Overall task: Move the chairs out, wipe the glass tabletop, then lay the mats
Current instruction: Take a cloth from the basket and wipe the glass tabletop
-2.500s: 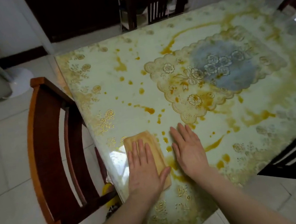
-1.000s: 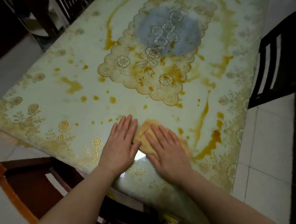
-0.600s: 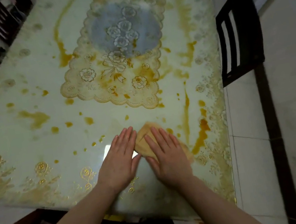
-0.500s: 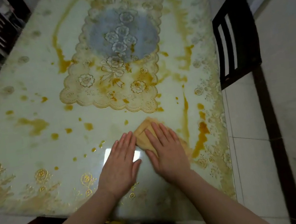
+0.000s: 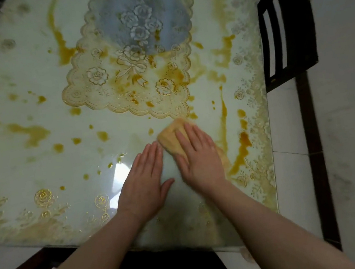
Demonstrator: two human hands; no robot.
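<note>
Pale floor tiles (image 5: 345,131) frame a glass tabletop (image 5: 28,111) spattered with amber stains. On its near right part the right hand (image 5: 199,156) lies flat, fingers straight and together, pressing a yellow cloth (image 5: 171,138) onto the glass; a spread palm likely gives even pressure for wiping. Just left of it the left hand (image 5: 143,184) rests flat on bare glass, holding nothing, probably bracing the person's lean. Right of the cloth an amber streak (image 5: 239,147) runs toward the table's edge, seemingly the next patch to wipe. Farther out lies a lace-patterned mat (image 5: 130,76); I cannot tell whether it sits over or under the glass. A dark chair (image 5: 287,31) stands off the far right edge. No containers are in view.
</note>
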